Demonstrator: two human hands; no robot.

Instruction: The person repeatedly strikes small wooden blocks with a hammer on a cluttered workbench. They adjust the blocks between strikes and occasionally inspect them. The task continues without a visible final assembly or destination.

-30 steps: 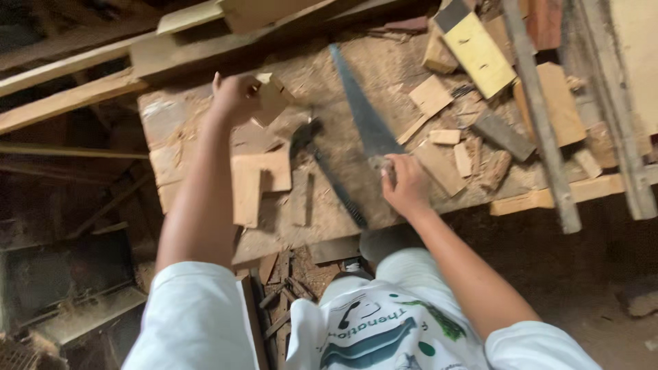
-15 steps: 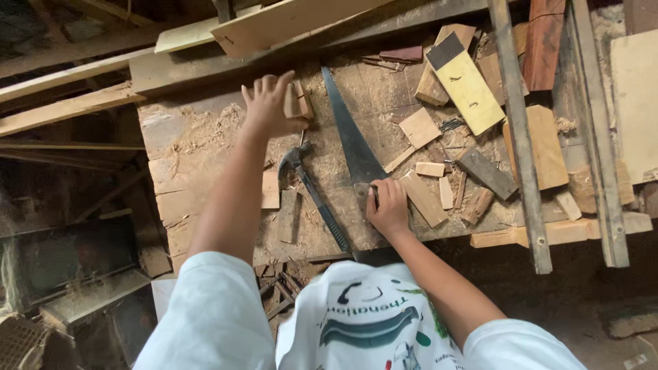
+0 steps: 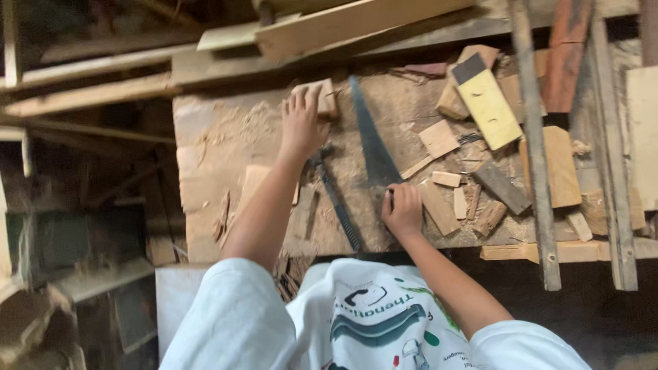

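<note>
1. The left hand reaches far across the desk, arm nearly straight, fingers spread and laid flat on a small wood block near the far edge. The grip is open, pressing on the block rather than closing round it; a flat palm like that probably steadies the block.

2. The right hand sits near the front edge, elbow bent and forearm angled in from the right. Its grip is curled shut on the handle end of the saw; the handle itself is hidden under the fingers.

3. The saw lies flat on the desk, its dark blade running away from the right hand and narrowing to a tip just beside the block. Lying that way, the blade points toward the piece under the left hand.

4. A hammer lies between the two arms, head toward the left wrist, its dark handle slanting down to the front edge, just left of the saw.

5. Right of the saw is a litter of offcuts, well apart from the left hand, with a yellow block with a dark end lying among them.

6. Sawdust covers the left part of the desk. Long planks lie along the back.
</note>
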